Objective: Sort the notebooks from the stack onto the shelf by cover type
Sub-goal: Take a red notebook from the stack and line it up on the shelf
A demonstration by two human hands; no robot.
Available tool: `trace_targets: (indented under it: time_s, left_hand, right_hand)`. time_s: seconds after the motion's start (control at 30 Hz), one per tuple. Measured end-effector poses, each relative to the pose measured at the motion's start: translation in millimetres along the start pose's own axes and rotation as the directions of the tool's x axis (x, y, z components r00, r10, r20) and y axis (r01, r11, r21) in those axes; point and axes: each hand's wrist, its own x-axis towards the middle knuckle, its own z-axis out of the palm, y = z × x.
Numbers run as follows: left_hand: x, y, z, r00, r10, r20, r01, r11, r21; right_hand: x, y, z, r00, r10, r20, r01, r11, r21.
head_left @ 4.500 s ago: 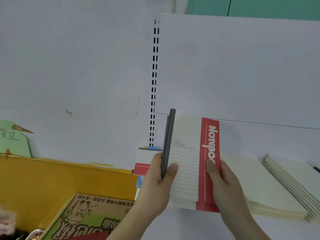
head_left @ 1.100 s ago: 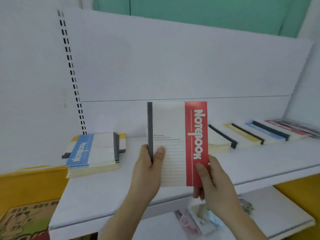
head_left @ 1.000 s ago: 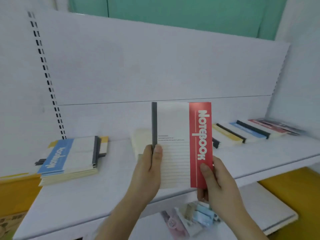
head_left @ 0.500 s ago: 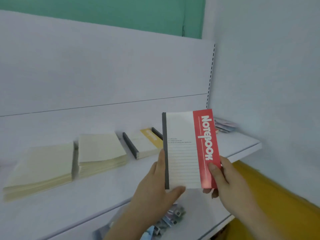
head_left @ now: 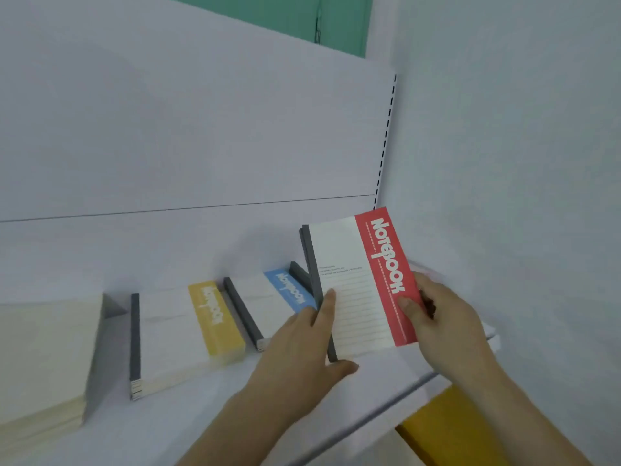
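Note:
A red-striped notebook with a grey spine is held up, tilted, over the right end of the white shelf. My left hand grips its spine edge, thumb on the cover. My right hand holds the red edge. On the shelf lie a pile with a yellow stripe, a pile with a blue stripe just left of the held notebook, and a plain cream pile at the far left. The shelf behind the held notebook is hidden.
The white back panel rises behind the shelf and a white side wall closes it on the right. A slotted upright runs down the corner. A yellow surface shows below the shelf's right end.
The view has swung right along the shelf. Both hands carried the red notebook toward the right end, now beside the blue pile and tilted, lower and nearer the shelf.

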Motion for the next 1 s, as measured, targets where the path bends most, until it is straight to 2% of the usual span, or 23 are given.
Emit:
trace_targets:
  time_s: [0.1, 0.27, 0.4, 0.5, 0.63, 0.73, 0.83, 0.93, 1.0]
  left_hand:
    - [35, -3, 3, 0.999, -0.028, 0.041, 0.025, 0.996, 0.088]
    - [86, -4, 12, 0.988, -0.105, 0.113, 0.089, 0.987, 0.135]
    - [114, -5, 27, 0.977, -0.189, 0.098, 0.167, 0.965, 0.201]
    - [127, -2, 34, 0.964, -0.259, 0.065, 0.241, 0.948, 0.208]
    - [136, 0, 41, 0.927, -0.360, 0.104, 0.304, 0.886, 0.349]
    - [141, 5, 44, 0.913, -0.399, 0.088, 0.325, 0.839, 0.436]
    - [145, 11, 45, 0.906, -0.417, 0.070, 0.331, 0.803, 0.495]
    - [147, 14, 45, 0.905, -0.422, 0.056, 0.335, 0.788, 0.517]
    - [146, 14, 44, 0.901, -0.430, 0.064, 0.342, 0.792, 0.506]
  right_hand:
    - [38, 20, 10, 0.998, -0.043, 0.042, 0.043, 0.999, 0.003]
    - [96, 53, 29, 0.994, -0.060, 0.091, 0.057, 0.998, 0.029]
    - [135, 74, 46, 0.975, -0.121, 0.185, 0.105, 0.990, 0.095]
    - [158, 89, 59, 0.950, -0.215, 0.227, 0.212, 0.977, 0.034]
    - [173, 105, 79, 0.898, -0.357, 0.256, 0.384, 0.921, -0.062]
    - [176, 112, 88, 0.880, -0.375, 0.292, 0.432, 0.886, -0.166]
    - [180, 119, 88, 0.859, -0.398, 0.321, 0.468, 0.865, -0.180]
    - [187, 122, 84, 0.803, -0.414, 0.428, 0.544, 0.802, -0.245]
    - [193, 122, 77, 0.738, -0.430, 0.520, 0.591, 0.784, -0.190]
